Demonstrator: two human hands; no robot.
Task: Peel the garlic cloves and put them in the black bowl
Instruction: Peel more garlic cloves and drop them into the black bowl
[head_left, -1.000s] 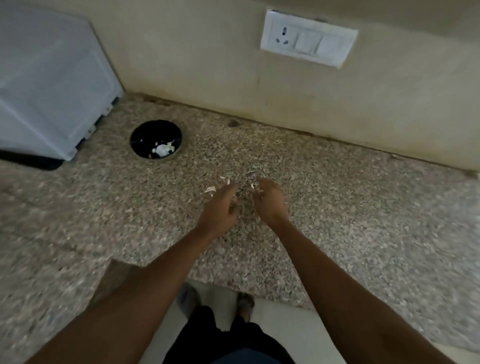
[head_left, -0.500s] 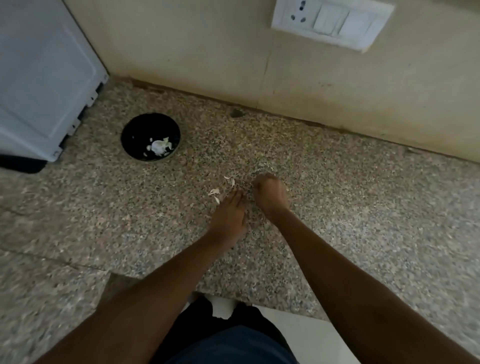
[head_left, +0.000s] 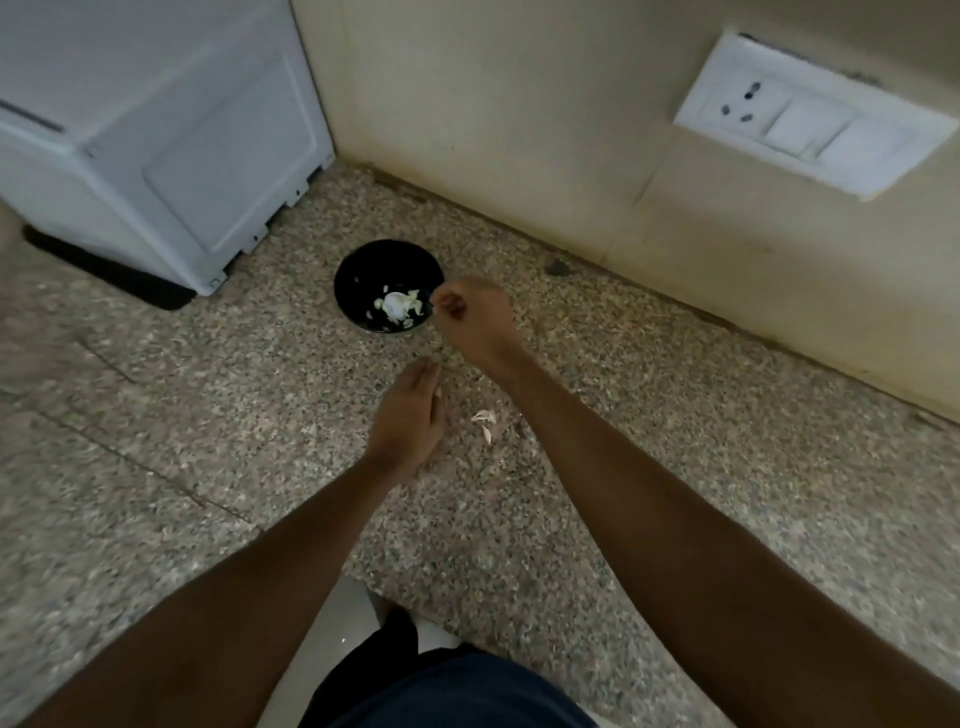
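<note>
Head view, looking down on a speckled stone counter that meets a cream wall at the back.

Black bowl sits on the counter near the wall, just right of a white appliance. Inside it: one pale peeled clove with a few small pale scraps around it.

Right hand is at the bowl's right rim, fingers curled inward with thumb and fingertips drawn together just over the rim edge. Whether anything is pinched between them — cannot tell; the fingertips are too small and dim to show a clove.

Left hand lies lower, nearer the person, palm down with fingers straight and together, fingertips pointing toward the bowl. It holds nothing visible. Whether the palm touches the counter or hovers just above it is unclear.

Two pale pieces of garlic lie on the counter just right of the left hand, between the two forearms — skins or unpeeled cloves, not resolvable at this sharpness. They are apart from the bowl.

On the wall at upper right, a white switch plate with a three-pin socket and rocker switches. The appliance rests on a dark base at the counter's left. Dark clothing shows at the bottom edge, pale floor beside it.
</note>
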